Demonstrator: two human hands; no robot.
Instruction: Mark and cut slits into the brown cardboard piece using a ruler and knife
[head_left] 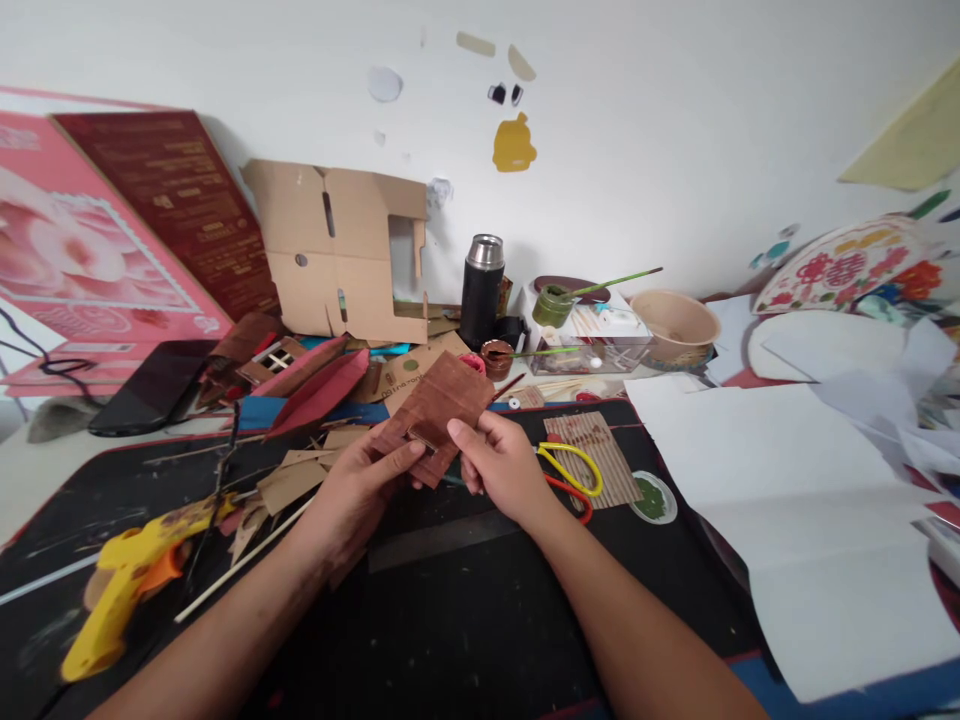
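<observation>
A reddish-brown rectangular panel of painted cardboard (457, 390) is tilting near the middle of the frame, held in both hands above a black mat (465, 640). The left hand (358, 485) is gripping its lower left edge, fingers closed on it, thumb resting beside a small dark-brown strip (426, 437) lying against the panel's face. The right hand (510, 465) is pinching the lower right side between thumb and fingers. Brown colour is already covering the visible face, so the painting there is looking finished; whether the strip is firmly fixed, I cannot tell. Bare tan cardboard scraps (291, 484) are lying uncoloured at centre left. Farther out, scissors with yellow and orange-red handles (596, 470) are overlapping a ridged cardboard piece (619, 455) at centre right, and a yellow glue gun (124, 590) is lying lower left
</observation>
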